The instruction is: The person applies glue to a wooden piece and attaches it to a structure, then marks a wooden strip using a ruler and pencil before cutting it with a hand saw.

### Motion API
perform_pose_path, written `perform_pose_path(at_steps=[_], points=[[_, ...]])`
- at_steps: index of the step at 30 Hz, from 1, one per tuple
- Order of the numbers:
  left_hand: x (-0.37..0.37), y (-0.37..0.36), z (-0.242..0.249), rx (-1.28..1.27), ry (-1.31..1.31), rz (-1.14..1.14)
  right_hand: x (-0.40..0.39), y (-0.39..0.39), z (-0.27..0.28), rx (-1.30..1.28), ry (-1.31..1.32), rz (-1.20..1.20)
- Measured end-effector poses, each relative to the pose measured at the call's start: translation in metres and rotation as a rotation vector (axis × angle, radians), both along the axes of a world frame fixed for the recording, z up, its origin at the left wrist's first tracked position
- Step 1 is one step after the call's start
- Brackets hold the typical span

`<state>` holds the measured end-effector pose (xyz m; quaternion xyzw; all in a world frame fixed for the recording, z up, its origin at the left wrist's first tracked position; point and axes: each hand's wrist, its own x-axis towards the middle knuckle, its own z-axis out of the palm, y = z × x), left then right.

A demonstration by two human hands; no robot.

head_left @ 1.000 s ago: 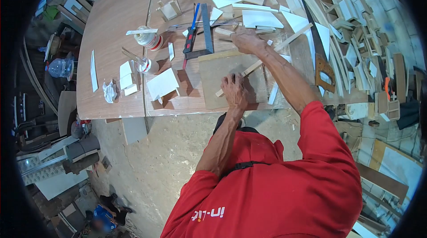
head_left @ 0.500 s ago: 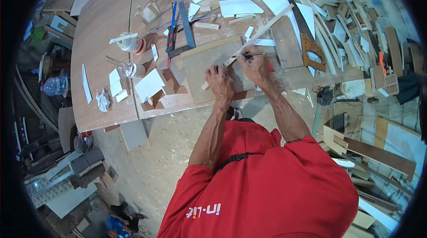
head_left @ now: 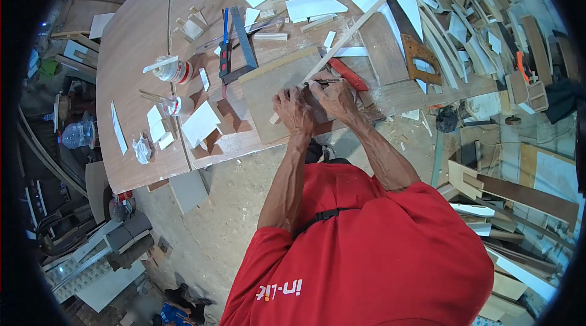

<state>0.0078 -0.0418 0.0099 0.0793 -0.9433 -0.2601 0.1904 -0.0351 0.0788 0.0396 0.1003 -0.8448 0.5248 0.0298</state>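
A long, narrow wooden strip [head_left: 348, 36] slants across a flat board [head_left: 259, 103] at the front of the table. My left hand [head_left: 294, 111] is closed on the strip's near end, fingers bent over it and pressing it to the board. Close beside it, my right hand [head_left: 334, 100] pinches a thin, dark pencil-like stick [head_left: 331, 81], its tip by the strip near the left fingertips. The exact contact is hidden by the fingers. Just beyond my right hand lies a red-handled tool [head_left: 349, 75], partly covered.
A handsaw [head_left: 421, 60] lies to the right. Left of the board are a metal square [head_left: 244, 39], a blue-and-black tool [head_left: 225, 51], a glue jar [head_left: 174, 70], a small jar [head_left: 177, 105] and white offcuts [head_left: 201, 123]. Wood scraps [head_left: 467, 39] pile up at the far right.
My right hand has come left and nearer to my left hand along the strip, uncovering more of the red-handled tool. The whole view has shifted slightly.
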Motion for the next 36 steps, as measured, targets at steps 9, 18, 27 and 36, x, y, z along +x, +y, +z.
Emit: perform_pose_path(at_steps=[9, 18, 27, 36], points=[[-0.001, 0.001, 0.000, 0.001, 0.033, 0.011, 0.000, 0.001, -0.003, -0.016, -0.021, 0.008], [-0.002, -0.001, -0.006, 0.010, 0.080, 0.003, -0.003, 0.007, 0.004, 0.140, 0.022, 0.047], [-0.001, -0.002, -0.008, 0.014, 0.075, -0.003, 0.002, 0.011, -0.001, 0.062, -0.115, 0.047], [-0.004, -0.010, -0.003, -0.028, 0.042, -0.027, 0.007, 0.029, -0.012, 0.181, -0.001, -0.097]])
